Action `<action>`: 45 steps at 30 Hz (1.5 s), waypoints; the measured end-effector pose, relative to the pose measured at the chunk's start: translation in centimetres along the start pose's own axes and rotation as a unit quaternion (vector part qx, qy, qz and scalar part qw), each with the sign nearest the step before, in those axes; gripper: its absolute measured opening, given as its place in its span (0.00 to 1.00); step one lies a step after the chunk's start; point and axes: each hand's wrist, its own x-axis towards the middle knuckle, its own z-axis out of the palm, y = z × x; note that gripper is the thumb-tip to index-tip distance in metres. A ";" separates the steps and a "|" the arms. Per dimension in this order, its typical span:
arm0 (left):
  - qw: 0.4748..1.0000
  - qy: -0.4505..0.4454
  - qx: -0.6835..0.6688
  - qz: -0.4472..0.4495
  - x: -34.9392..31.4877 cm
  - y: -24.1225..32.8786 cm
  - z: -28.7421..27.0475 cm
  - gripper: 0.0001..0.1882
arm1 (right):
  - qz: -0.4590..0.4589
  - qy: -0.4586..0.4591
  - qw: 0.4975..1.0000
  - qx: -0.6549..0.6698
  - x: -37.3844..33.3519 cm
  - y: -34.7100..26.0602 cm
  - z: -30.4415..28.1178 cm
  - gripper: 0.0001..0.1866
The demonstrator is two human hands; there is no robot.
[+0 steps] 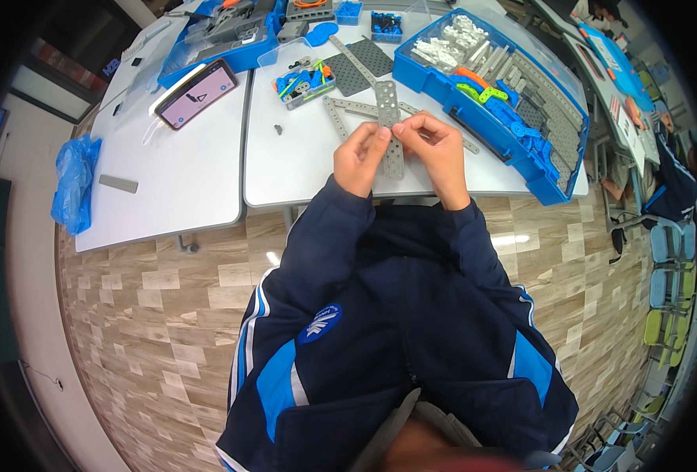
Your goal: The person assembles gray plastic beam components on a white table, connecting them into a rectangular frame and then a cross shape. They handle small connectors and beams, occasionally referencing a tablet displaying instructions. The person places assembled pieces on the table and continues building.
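Note:
Both hands meet at a grey perforated plastic plate (387, 99), part of a construction-set assembly held upright over the table's near edge. My left hand (360, 155) pinches its left side with thumb and fingertips. From the right, my right hand (436, 151) grips the same plate, thumb pressed against it. A long grey beam (354, 57) reaches up and left from the plate's top. More grey beams (335, 119) spread out behind it on the table. Whatever small part may sit between the fingertips is hidden.
A blue case (474, 130) of sorted parts stands on the right. Behind my hands lie a dark grey grid plate (358, 68) and a clear box (305, 96) of small pieces. A phone (198, 94), a grey strip (118, 184) and a blue plastic bag (75, 185) are left.

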 end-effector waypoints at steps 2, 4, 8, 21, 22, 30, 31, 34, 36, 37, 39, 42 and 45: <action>0.997 0.041 -0.023 0.058 0.0 -0.1 0.5 0.12 | -0.037 -0.005 0.998 -0.044 -0.2 0.1 0.1 0.05; 0.994 0.060 -0.017 0.088 0.3 -0.1 0.6 0.12 | -0.016 -0.016 0.999 -0.033 -0.6 0.2 0.1 0.04; 0.994 0.057 -0.062 0.068 0.2 0.0 0.4 0.10 | 0.010 -0.033 0.999 -0.023 -0.9 0.6 0.2 0.04; 0.996 0.050 -0.050 0.054 0.0 0.1 0.5 0.13 | -0.027 -0.028 0.998 -0.057 -0.1 0.1 -0.2 0.08; 0.997 0.039 -0.043 0.054 -0.1 0.2 0.6 0.12 | -0.030 -0.004 0.998 -0.063 0.3 -0.1 -0.1 0.08; 1.000 -0.017 -0.017 0.009 0.1 0.2 -0.2 0.12 | -0.038 -0.116 0.986 -0.118 3.0 -3.4 -0.3 0.07; 0.999 -0.036 -0.004 0.007 0.3 0.1 -0.3 0.13 | -0.054 -0.126 0.976 -0.169 3.8 -4.4 -0.5 0.07; 0.998 -0.007 -0.061 0.034 0.7 -0.6 -0.3 0.15 | -0.085 -0.085 0.965 -0.235 8.3 -7.5 -1.7 0.11; 0.996 -0.002 -0.087 0.022 1.1 -1.0 -0.5 0.24 | -0.167 0.012 0.975 -0.145 13.7 -9.4 -2.6 0.16; 0.993 0.001 -0.110 0.031 1.1 -1.2 -0.6 0.23 | -0.186 0.063 0.977 -0.078 16.6 -9.6 -2.7 0.15; 0.988 0.018 -0.149 0.047 1.1 -1.5 -0.7 0.21 | -0.203 0.088 0.974 0.053 21.7 -8.8 -2.7 0.13; 0.983 -0.006 -0.178 0.045 1.0 -1.7 -1.1 0.19 | -0.110 0.070 0.972 0.196 28.0 -6.4 -3.1 0.11; 0.984 -0.044 -0.163 0.056 0.8 -1.7 -1.1 0.16 | 0.008 0.077 0.955 0.286 31.8 -3.2 -3.4 0.11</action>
